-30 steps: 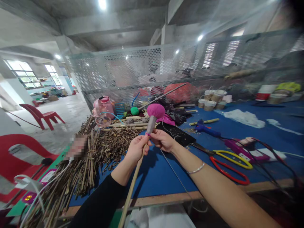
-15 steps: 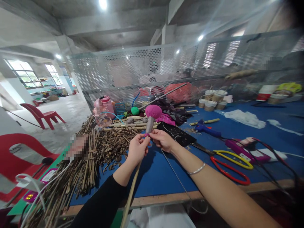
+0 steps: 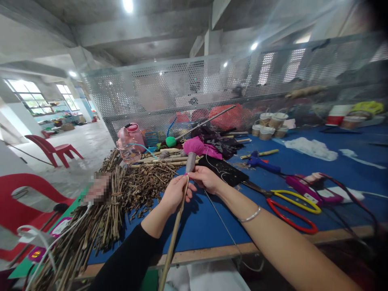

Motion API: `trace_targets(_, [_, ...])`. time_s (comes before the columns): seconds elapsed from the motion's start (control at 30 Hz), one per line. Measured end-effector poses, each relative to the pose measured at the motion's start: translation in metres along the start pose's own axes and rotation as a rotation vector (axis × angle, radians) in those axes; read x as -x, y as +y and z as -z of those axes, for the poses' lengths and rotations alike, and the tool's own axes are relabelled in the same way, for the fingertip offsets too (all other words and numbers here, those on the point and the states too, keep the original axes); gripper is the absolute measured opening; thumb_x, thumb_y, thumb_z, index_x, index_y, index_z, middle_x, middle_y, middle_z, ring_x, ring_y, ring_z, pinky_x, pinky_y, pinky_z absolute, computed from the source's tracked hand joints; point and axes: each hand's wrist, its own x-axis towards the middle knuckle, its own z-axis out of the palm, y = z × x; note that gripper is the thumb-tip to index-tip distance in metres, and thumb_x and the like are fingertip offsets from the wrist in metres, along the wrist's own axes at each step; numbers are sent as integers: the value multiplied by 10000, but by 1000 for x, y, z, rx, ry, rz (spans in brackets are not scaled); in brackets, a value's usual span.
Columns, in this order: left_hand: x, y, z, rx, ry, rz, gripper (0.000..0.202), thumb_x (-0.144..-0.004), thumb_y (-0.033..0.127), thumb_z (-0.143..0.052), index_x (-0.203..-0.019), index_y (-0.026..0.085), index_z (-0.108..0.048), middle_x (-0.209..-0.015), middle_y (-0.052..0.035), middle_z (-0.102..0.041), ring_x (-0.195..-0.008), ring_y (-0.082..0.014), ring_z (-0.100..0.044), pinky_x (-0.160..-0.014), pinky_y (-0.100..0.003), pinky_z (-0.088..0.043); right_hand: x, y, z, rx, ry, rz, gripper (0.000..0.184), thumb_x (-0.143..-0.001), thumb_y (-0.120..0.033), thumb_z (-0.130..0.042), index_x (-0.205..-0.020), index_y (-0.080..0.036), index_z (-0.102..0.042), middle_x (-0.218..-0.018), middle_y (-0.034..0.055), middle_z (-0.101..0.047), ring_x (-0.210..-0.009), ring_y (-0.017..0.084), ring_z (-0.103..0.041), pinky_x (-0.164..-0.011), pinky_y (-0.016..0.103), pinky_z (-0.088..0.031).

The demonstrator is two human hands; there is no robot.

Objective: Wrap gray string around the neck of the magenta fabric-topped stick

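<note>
Over the front of the table, my left hand (image 3: pixel 175 195) is closed around the upper part of a long thin wooden stick (image 3: pixel 173 238), which slants down past the table edge. The stick meets the lower end of a grey-wrapped neck (image 3: pixel 190 162). Above that neck sits a round magenta cloth-covered head (image 3: pixel 194 148). My right hand (image 3: pixel 207 179) pinches a small magenta bit of cloth at the neck's lower end, where the fingertips hide the detail. A thin grey cord (image 3: pixel 222 220) hangs from below my right hand over the table edge.
Dried stalks (image 3: pixel 115 210) are heaped at left. Scissors (image 3: pixel 291 202) with red and yellow handles lie at right, near a blue glue gun (image 3: pixel 263 163) and a purple power strip (image 3: pixel 313 192). Pink jug (image 3: pixel 135 137), green yarn ball (image 3: pixel 171 141) and small pots (image 3: pixel 273 123) stand behind.
My left hand's fingers have shifted and loosened, and the stick now shows in front of its palm up to the neck. The stick's lower end has swung slightly right. My right hand keeps its pinch.
</note>
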Motion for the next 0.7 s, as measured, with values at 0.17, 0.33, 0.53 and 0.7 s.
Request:
trace_targets(0.17, [1, 4, 3, 95, 35, 134, 326, -777, 489, -501, -725, 175, -432, -536, 56, -436, -334, -23, -299, -305, -146, -191, 0, 8, -2, 93, -27, -33, 340, -688, -428, -660, -823, -158, -506, -437, -99, -348, -323, 32, -195, -310, 194, -108])
trace_targets(0.33, [-6, 10, 15, 101, 99, 141, 261, -796, 440, -495, -796, 184, -447, -505, 93, -344, -324, -12, -196, -321, -144, -113, 4, -2, -7, 252, -56, -69, 321, -741, -451, -588, -850, -168, -484, -500, -92, -340, -377, 38, -210, -357, 188, -144])
trace_targets(0.53, [-15, 13, 37, 218, 154, 80, 266, -801, 438, -494, -820, 174, -467, -506, 96, -311, -329, -5, -181, -328, -133, -87, 88, -45, -43, 664, -156, -85, 171, -740, -353, -550, -790, -192, -581, -572, -27, -444, -511, 93, -372, -482, 228, -295])
trace_targets(0.7, [-17, 13, 44, 255, 150, 38, 248, -812, 420, -486, -808, 174, -462, -508, 93, -322, -325, -7, -194, -323, -130, -91, 213, -5, -32, 605, -123, -276, 256, -621, -552, -518, -755, -389, -662, -716, 74, -588, -693, 226, -598, -540, 360, -404])
